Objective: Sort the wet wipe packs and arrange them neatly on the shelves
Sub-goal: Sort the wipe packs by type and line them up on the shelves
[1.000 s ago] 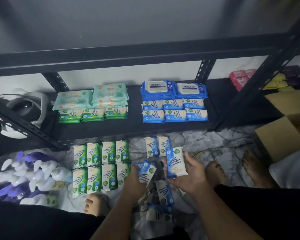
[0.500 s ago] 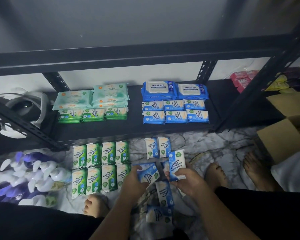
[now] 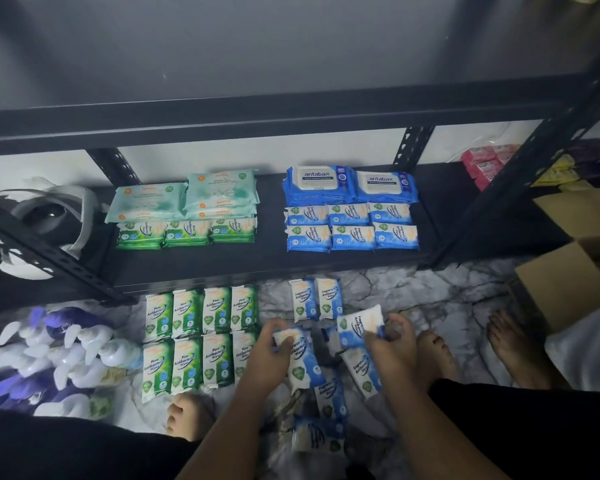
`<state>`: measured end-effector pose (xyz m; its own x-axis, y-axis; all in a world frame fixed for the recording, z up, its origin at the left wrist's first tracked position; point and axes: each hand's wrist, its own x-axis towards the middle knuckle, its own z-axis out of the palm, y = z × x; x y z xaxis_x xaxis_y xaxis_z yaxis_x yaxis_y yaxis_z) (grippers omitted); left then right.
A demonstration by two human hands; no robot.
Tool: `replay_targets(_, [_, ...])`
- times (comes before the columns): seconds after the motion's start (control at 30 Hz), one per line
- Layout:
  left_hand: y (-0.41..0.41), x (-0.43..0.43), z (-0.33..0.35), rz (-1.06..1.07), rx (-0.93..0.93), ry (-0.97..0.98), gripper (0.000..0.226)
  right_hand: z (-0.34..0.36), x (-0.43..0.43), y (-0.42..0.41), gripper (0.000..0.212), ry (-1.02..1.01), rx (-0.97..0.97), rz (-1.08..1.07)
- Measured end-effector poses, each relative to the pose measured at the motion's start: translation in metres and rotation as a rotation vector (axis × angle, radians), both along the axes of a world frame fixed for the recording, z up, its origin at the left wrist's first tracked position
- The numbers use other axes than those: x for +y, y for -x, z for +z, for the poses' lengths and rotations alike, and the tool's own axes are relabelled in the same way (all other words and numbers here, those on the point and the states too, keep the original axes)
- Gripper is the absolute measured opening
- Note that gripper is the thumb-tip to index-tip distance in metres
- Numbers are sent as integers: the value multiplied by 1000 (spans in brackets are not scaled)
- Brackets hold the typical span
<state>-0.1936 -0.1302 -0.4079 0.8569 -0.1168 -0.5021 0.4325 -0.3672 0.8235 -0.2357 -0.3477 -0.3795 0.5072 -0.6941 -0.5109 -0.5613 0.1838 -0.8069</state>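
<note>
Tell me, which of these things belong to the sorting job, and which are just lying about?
Job: left hand gripping a blue pack; right hand gripping another blue pack; loose blue packs and green pine packs on the floor; sorted packs on the black shelf.
Lying about: cardboard box; spray bottles.

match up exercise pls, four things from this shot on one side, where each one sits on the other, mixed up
Things
1. antabax packs
2. green pine packs in two rows of four
3. cardboard box
4. purple and white bottles

Places
A. heaped on the floor at the far left
B. at the back of the shelf, behind the small blue packs
C. on the floor just in front of the shelf
D. at the far right, past the shelf's right post

Pairs: 1-B, 2-C, 3-D, 4-A
</note>
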Motion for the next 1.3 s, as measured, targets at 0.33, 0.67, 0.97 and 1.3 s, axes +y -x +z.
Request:
replay_targets(0.33, [-7,-11,12,10,134,63,20,72,4,3,30,-1,-70,117])
replay_targets(0.67, [-34,-12,20,109,119,273,46,13,-2,-16,40,-119,-27,118])
replay_targets(0.97, [-82,-23,9,111,-11,79,51,-16,-17,-58,41,-157,-38,134])
replay_targets(1.3, [-140,-58,-61,144,47,48,48,-93,-44,-100,45,-125,22,39])
